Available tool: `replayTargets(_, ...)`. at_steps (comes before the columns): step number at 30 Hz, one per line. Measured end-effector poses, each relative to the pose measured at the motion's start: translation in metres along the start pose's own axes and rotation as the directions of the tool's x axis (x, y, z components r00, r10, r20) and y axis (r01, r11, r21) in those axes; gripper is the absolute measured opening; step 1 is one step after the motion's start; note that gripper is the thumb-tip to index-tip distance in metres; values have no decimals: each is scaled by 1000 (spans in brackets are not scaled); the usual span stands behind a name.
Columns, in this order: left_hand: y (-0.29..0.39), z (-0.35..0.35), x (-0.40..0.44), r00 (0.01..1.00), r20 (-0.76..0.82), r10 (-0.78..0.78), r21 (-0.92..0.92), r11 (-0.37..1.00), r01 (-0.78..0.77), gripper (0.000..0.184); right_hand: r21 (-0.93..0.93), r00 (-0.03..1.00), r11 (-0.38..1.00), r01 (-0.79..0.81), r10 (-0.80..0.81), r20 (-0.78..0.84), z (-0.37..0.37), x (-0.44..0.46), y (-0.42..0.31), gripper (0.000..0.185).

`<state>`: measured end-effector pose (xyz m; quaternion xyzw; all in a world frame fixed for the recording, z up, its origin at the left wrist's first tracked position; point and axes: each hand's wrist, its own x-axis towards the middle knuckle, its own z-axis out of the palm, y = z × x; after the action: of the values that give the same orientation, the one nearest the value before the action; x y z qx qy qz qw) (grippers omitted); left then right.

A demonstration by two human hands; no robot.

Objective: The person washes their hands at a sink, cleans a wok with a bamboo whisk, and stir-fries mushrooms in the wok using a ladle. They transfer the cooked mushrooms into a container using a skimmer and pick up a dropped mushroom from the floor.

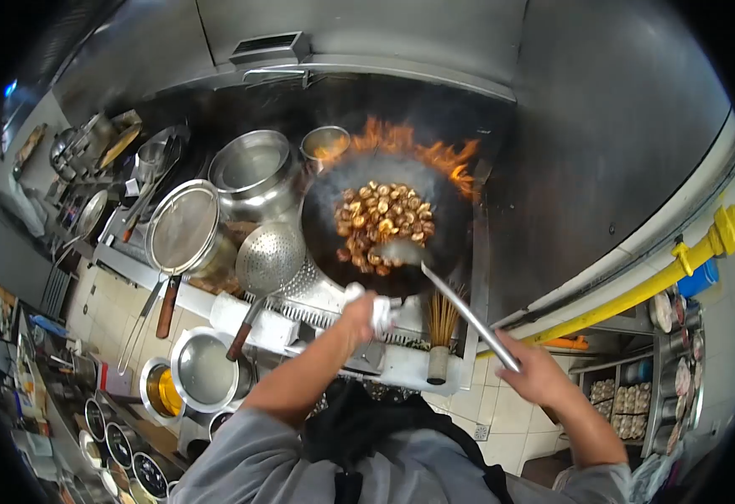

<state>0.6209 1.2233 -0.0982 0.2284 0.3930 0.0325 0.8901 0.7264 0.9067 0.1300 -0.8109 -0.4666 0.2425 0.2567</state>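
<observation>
A dark wok [449,231] sits over the burner, with flames [401,139] rising behind its far rim. Brown pieces that look like mushrooms [384,214] are heaped in it. My left hand [357,319] is closed on a folded white cloth [380,314] at the wok's near edge; the cloth hides whatever part of the rim or handle lies under it. Wrapped round the end of a long metal handle is my right hand [533,370]. That handle belongs to a ladle [464,311], whose blurred head is down among the pieces.
Left of the wok are a perforated skimmer [271,259], a mesh strainer [184,225] and a metal pot [251,164]. A bamboo brush [441,332] stands at the stove's near right. Bowls [208,370] line the lower left. A yellow pipe [636,290] runs along the right.
</observation>
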Motion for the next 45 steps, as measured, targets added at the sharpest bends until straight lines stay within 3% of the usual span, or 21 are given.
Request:
replayTargets(2, 4, 41, -93, 998, -19, -54, 20, 998, 54, 24, -102, 993, 995, -25, 36, 110, -11, -6, -13, 62)
replayTargets(4, 11, 37, -89, 994, -54, -96, -7, 995, 96, 25, -140, 971, 985, -102, 129, 200, -1, 2, -19, 59)
replayTargets(6, 29, 19, -58, 987, 105, -123, -36, 991, 128, 24, -279, 966, 950, -139, 192, 173, 26, 46, -19, 59)
replayTargets(8, 2, -27, -10, 981, 189, -32, -52, 998, 42, 23, -337, 955, 924, -182, 247, 162, 58, 81, -16, 60)
replayTargets(10, -33, -37, -34, 988, 86, 127, -92, 989, -119, 24, -289, 985, 942, -170, 156, -70, 74, 108, -13, 57)
replayTargets(12, -72, -64, -62, 937, 103, 333, 238, 907, -348, 27, -256, 982, 950, -179, 157, -105, 71, 105, -21, 56)
replayTargets(13, -69, -51, -93, 997, -65, 45, -37, 998, -47, 28, -225, 978, 957, -184, 156, -138, 66, 103, -27, 55)
replayTargets(14, -68, -51, -106, 989, 37, 143, -2, 990, -143, 26, -223, 976, 956, -192, 163, -144, 60, 97, -29, 55)
replayTargets(17, -12, -25, -100, 999, -33, -30, -112, 993, 26, 21, -94, 994, 990, -110, 107, -38, 38, 54, -47, 58)
replayTargets(18, 3, -35, -71, 997, 81, -8, -37, 999, 11, 22, -95, 993, 989, -113, 110, -38, 31, 41, -59, 58)
replayTargets(20, 25, -25, -51, 999, 1, -43, -15, 999, 43, 19, -138, 973, 977, -165, 184, 138, 18, 23, -72, 59)
replayTargets(23, 32, -10, -72, 995, 74, -73, 61, 996, 69, 16, -248, 987, 966, -69, 103, 126, 28, 31, -50, 60)
replayTargets(26, 29, -38, -40, 978, 201, -54, 56, 998, 43, 18, -313, 972, 935, -170, 211, 101, 57, 76, -57, 58)
replayTargets(30, -45, -80, -51, 998, -35, 49, -17, 999, -50, 23, -282, 982, 940, -191, 185, -49, 71, 96, -47, 58)
replayTargets(31, -53, -84, -74, 1000, 23, 12, 147, 989, -15, 25, -237, 987, 959, -152, 134, -88, 68, 94, -48, 58)
replayTargets(35, -4, -41, -97, 989, 97, -111, -58, 991, 117, 28, -198, 995, 977, -83, 91, 30, 37, 60, -59, 57)
replayTargets(36, 16, -33, -86, 973, 167, -158, -55, 984, 170, 27, -195, 994, 977, -89, 100, 45, 39, 60, -55, 57)
replayTargets(38, 36, -22, -63, 983, 165, -85, 70, 995, 75, 25, -261, 998, 965, -22, 35, 47, 42, 63, -51, 57)
replayTargets(42, 9, -45, -36, 993, 108, 53, 44, 997, -58, 18, -334, 935, 882, -333, 355, 8, 65, 108, -59, 55)
replayTargets(44, -18, -39, -81, 994, -104, -13, 39, 999, 17, 22, -279, 954, 916, -289, 300, -3, 61, 92, -64, 55)
replayTargets(45, -24, -37, -110, 998, -69, -4, 89, 996, 10, 24, -227, 973, 946, -231, 221, -66, 48, 89, -69, 56)
